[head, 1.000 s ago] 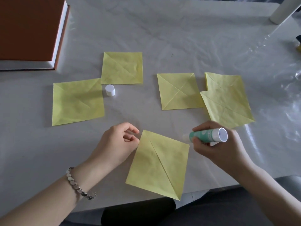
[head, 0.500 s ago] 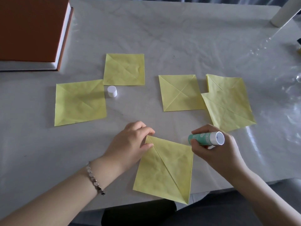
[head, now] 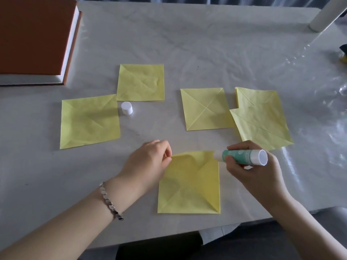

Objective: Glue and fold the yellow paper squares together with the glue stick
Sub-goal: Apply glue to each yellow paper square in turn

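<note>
- One creased yellow paper square (head: 189, 184) is the work piece & landmark, lying flat near the front edge of the white plastic-covered table (head: 206, 44).
- Step in hand, by the look of it: gluing its far-right corner.
- To do it well: keep the sheet pinned so it can't drag w/ the stick, use light strokes running off the edge, lay a thin even coat, and keep glue out of the creases so folds stay crisp.
- Left hand (head: 150, 160): at the work piece's far-left corner, forearm coming in from the near left. Fingers are curled, w/ thumb & fingertips nipping that corner.
- Right hand (head: 251, 171): just right of the far-right corner, fingers wrapped round the green-and-white glue stick (head: 242, 156). The barrel is nearly level, its pale tip seems to touch that corner, and the base end points away to the right.
- Small white plastic cap (head: 126, 108): off the stick, standing well beyond the work piece to the left.
- Five more yellow squares, all beyond the work piece and apart from it: two far-left (head: 89, 121), one straight beyond (head: 205, 108), two overlapping far-right (head: 261, 117).
</note>
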The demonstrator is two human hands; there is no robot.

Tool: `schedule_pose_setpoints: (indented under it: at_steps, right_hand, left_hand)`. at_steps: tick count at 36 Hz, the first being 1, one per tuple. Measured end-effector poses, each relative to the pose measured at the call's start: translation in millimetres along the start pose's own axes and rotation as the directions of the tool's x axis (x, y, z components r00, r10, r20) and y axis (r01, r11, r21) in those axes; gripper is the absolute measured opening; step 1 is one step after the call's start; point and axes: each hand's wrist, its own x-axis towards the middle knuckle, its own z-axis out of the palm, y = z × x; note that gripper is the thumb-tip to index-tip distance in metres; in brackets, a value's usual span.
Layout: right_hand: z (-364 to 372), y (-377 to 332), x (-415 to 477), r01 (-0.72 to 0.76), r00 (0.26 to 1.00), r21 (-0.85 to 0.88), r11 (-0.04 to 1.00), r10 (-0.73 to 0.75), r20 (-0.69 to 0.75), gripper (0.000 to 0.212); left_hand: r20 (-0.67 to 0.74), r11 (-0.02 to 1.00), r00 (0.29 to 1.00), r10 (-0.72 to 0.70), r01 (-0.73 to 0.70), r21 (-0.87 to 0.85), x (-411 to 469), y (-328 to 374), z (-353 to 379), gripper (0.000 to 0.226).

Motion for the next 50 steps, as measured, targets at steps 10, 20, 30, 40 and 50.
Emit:
schedule_pose_setpoints:
  at_steps: [10,20,30,40,50]
  right_hand:
    - [17.1,2.3,-0.5,-0.037,0.997,0.003,0.999,0.038,-0.064,0.022]
    - [52.9,4.1,-8.4,-0.012,0.998,-0.022,1.0,0.011,-0.064,0.014]
    - [88.8,5.4,-10.0,0.158,0.986,-0.164,0.974,-0.164,-0.026,0.014]
    - [81.8,13.0,-2.6,0.234,0.963,-0.231,0.944,-0.258,-0.08,0.017]
    - [53.9,21.9,5.2,0.055,0.979,-0.165,0.985,-0.086,-0.186,0.016]
  left_hand:
    - [-0.175,0.999,0.984,-0.014,0.019,0.028,-1.7,-22.3,-9.6,0.017]
    - [-0.143,0.969,0.964,0.223,-0.203,0.144,-13.5,-29.7,0.3,0.047]
    - [0.017,0.949,0.967,0.253,-0.251,0.19,-20.3,-31.8,10.6,0.082]
    - [-0.016,0.949,0.965,0.263,-0.256,0.183,-18.7,-37.0,14.4,0.085]
    - [-0.015,0.959,0.971,0.241,-0.235,0.161,-17.8,-38.1,14.3,0.089]
